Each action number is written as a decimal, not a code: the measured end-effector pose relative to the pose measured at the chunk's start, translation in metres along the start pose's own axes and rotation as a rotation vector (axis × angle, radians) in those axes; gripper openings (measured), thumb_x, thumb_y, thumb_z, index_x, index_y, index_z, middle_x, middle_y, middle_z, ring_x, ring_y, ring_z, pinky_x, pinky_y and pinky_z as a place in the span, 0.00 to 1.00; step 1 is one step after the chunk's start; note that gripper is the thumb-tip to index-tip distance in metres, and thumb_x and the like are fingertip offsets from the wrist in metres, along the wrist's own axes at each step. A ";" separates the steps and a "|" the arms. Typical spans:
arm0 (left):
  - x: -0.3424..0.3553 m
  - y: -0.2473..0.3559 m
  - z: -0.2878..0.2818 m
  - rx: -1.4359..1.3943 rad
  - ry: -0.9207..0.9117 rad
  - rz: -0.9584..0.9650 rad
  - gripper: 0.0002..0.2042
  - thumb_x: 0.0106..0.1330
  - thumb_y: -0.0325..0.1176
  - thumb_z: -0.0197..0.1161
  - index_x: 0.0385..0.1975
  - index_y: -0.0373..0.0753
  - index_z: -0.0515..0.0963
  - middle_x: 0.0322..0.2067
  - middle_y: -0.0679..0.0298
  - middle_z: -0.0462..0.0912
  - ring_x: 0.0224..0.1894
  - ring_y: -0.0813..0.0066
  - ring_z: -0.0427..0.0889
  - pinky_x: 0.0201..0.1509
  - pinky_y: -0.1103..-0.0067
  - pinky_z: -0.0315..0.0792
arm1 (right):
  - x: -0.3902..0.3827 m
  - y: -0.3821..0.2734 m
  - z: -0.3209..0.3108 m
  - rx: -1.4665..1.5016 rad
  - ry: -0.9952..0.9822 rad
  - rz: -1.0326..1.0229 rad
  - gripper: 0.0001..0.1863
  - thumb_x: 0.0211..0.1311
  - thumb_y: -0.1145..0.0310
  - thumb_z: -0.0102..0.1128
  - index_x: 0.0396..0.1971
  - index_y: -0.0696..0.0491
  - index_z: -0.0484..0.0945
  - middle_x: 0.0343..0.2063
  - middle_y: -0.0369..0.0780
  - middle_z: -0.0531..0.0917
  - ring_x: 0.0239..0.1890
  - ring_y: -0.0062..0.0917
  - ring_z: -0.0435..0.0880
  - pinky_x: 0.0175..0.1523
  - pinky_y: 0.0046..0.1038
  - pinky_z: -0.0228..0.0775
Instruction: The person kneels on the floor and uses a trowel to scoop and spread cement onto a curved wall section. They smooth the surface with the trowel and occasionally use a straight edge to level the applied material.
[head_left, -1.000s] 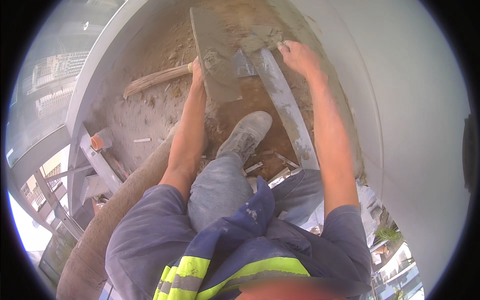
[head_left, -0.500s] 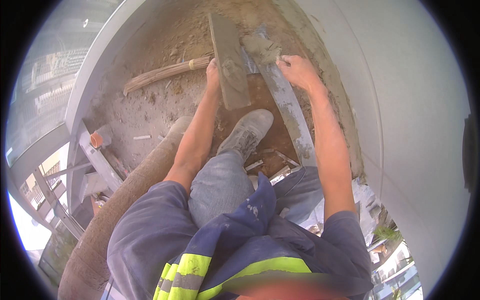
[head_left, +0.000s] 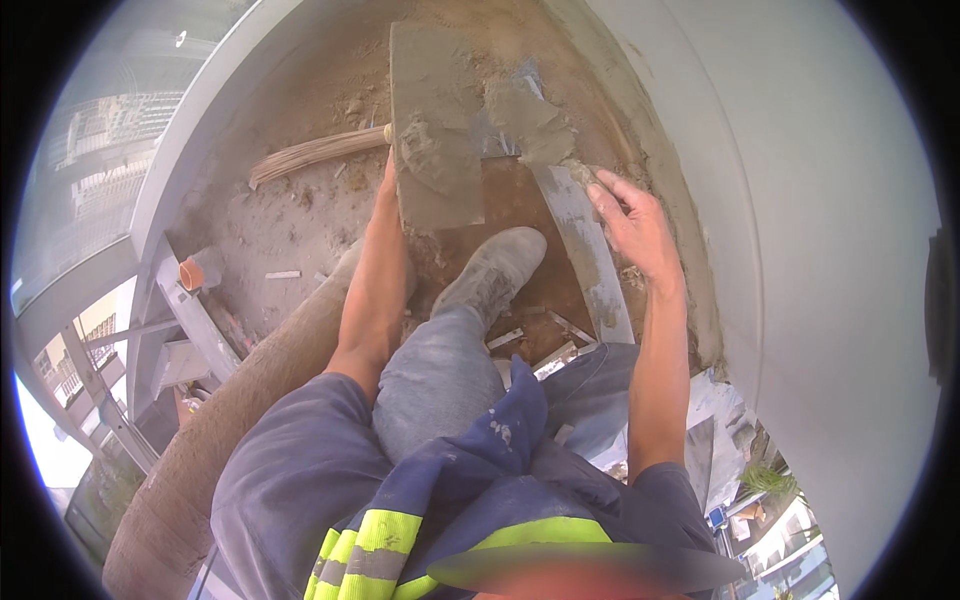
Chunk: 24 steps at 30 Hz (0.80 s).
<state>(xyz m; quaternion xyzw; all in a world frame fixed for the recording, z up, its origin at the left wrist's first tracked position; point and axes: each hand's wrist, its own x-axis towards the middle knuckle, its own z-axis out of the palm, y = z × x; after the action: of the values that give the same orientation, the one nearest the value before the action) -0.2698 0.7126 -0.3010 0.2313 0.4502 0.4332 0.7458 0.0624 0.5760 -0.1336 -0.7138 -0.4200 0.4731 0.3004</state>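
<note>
My left hand (head_left: pixel 391 178) grips a flat rectangular mortar board (head_left: pixel 450 200) from beneath; the board hides most of its fingers. A lump of wet grey mortar (head_left: pixel 428 150) lies on the board's face. Beside it, to the right, my right hand (head_left: pixel 636 228) is closed on the mortar-caked handle of a trowel (head_left: pixel 530 122), thumb and fingers near the handle's end. Grey mortar coats the trowel's blade, which is close to the board's right edge. Under the trowel runs a long pale plank-like strip (head_left: pixel 585 250), smeared with mortar.
A bundle of thin sticks (head_left: pixel 315 157) lies on the dirt left of the board. My shoe (head_left: pixel 508 258) stands on brown ground between my arms. A thick rough pipe-like column (head_left: pixel 260 390) runs along my left; a smooth pale wall (head_left: pixel 800 250) rises at right.
The mortar board has turned from a steep tilt to show its broad face and mortar lump. My right hand and trowel have moved down and slightly right.
</note>
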 end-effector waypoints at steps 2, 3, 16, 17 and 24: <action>-0.015 -0.003 0.004 -0.024 0.004 -0.037 0.13 0.78 0.34 0.58 0.54 0.34 0.80 0.44 0.63 0.87 0.41 0.74 0.86 0.42 0.75 0.82 | -0.004 0.003 0.005 -0.137 0.160 -0.345 0.23 0.68 0.61 0.69 0.59 0.56 0.82 0.36 0.41 0.87 0.35 0.31 0.85 0.41 0.31 0.76; -0.020 -0.006 0.006 -0.037 0.007 -0.050 0.13 0.78 0.34 0.58 0.54 0.34 0.80 0.44 0.63 0.87 0.41 0.74 0.86 0.42 0.75 0.82 | -0.005 0.000 0.008 -0.192 0.222 -0.460 0.22 0.67 0.63 0.70 0.58 0.56 0.82 0.38 0.42 0.87 0.38 0.34 0.86 0.44 0.32 0.77; -0.031 -0.022 0.039 -0.080 0.039 -0.131 0.13 0.78 0.34 0.58 0.55 0.34 0.80 0.44 0.62 0.87 0.42 0.73 0.86 0.42 0.75 0.82 | 0.050 0.071 0.029 -0.455 0.451 -0.590 0.14 0.65 0.73 0.68 0.50 0.56 0.82 0.50 0.45 0.83 0.54 0.42 0.81 0.57 0.37 0.75; -0.031 -0.020 0.038 -0.085 0.043 -0.128 0.13 0.78 0.34 0.58 0.55 0.34 0.80 0.44 0.62 0.87 0.42 0.73 0.86 0.42 0.75 0.82 | 0.051 0.074 0.018 -0.488 0.436 -0.579 0.14 0.65 0.73 0.68 0.50 0.56 0.82 0.51 0.45 0.83 0.54 0.42 0.81 0.57 0.37 0.75; 0.003 0.008 0.037 -0.080 0.067 -0.056 0.13 0.78 0.34 0.58 0.55 0.34 0.80 0.44 0.62 0.87 0.42 0.73 0.86 0.42 0.74 0.82 | 0.022 0.061 -0.006 -0.425 0.464 -0.397 0.14 0.66 0.73 0.68 0.49 0.57 0.82 0.51 0.43 0.83 0.53 0.41 0.82 0.57 0.36 0.76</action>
<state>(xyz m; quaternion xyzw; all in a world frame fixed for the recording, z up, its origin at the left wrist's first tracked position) -0.2398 0.7211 -0.2787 0.1742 0.4636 0.4372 0.7507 0.0919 0.5669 -0.1912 -0.7532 -0.5598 0.1335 0.3186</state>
